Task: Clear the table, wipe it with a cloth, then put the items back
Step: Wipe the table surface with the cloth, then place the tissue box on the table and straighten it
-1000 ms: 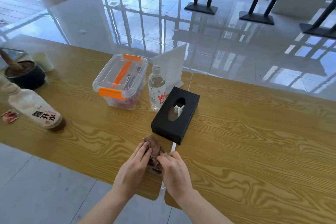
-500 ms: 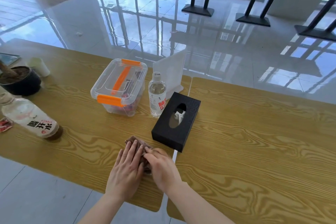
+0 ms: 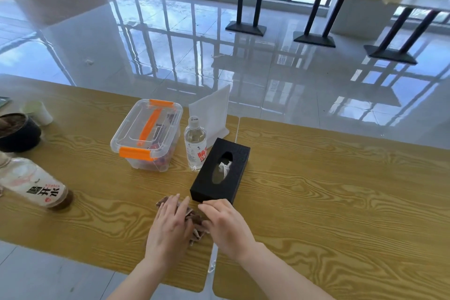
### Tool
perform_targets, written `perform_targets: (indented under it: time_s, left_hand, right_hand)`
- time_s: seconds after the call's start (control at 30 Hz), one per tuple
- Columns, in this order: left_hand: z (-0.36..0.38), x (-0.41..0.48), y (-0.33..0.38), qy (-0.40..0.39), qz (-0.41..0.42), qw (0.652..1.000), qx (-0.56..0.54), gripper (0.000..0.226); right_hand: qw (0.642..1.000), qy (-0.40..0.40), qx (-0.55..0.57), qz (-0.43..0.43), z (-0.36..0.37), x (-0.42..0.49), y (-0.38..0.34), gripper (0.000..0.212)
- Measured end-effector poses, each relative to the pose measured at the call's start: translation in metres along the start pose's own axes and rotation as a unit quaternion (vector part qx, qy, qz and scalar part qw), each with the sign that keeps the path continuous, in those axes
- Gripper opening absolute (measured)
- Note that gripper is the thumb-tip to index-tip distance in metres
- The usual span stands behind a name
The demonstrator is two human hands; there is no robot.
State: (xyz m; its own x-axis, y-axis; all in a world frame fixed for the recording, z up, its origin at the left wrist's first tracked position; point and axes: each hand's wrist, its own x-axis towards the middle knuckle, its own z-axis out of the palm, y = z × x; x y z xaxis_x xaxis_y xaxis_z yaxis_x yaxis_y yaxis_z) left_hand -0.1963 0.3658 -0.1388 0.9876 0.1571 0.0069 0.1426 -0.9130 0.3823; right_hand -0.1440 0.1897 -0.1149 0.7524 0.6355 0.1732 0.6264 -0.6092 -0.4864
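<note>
Your left hand (image 3: 168, 226) lies flat, fingers spread, pressing the brown cloth (image 3: 194, 221) onto the wooden table (image 3: 341, 202). Your right hand (image 3: 227, 224), fingers curled, pinches the cloth's right edge. Cloth sits just before the black tissue box (image 3: 220, 170).

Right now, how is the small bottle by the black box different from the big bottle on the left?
The small water bottle stands upright with a white cap; the large bottle leans in the wide-angle view, its top out of frame. The small one's label has red print, the large one's black. The large one's base looks brown. Both are clear plastic on the wooden table.
</note>
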Motion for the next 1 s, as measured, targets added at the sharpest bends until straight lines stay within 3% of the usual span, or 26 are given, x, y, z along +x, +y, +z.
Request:
perform_targets:
  time_s: [0.2, 0.53, 0.7, 1.0]
  left_hand:
    - [-0.025, 0.026, 0.032, 0.018, -0.083, 0.982, -0.166, 0.056]
    - [-0.022, 0.072, 0.062, -0.009, -0.156, 0.972, -0.173, 0.063]
    - [-0.01, 0.078, 0.073, -0.031, -0.221, 0.96, -0.172, 0.065]
    - [-0.009, 0.083, 0.084, -0.015, -0.313, 0.912, -0.264, 0.063]
  right_hand:
    - [0.997, 0.02, -0.002, 0.076, -0.046, 0.006, 0.01, 0.045]
    - [0.969, 0.039, 0.042, 0.239, -0.095, 0.055, 0.077, 0.051]
    - [0.966, -0.028, 0.048, 0.251, -0.105, 0.081, 0.109, 0.06]
    - [0.965, -0.107, 0.059, 0.232, -0.098, 0.11, 0.141, 0.078]
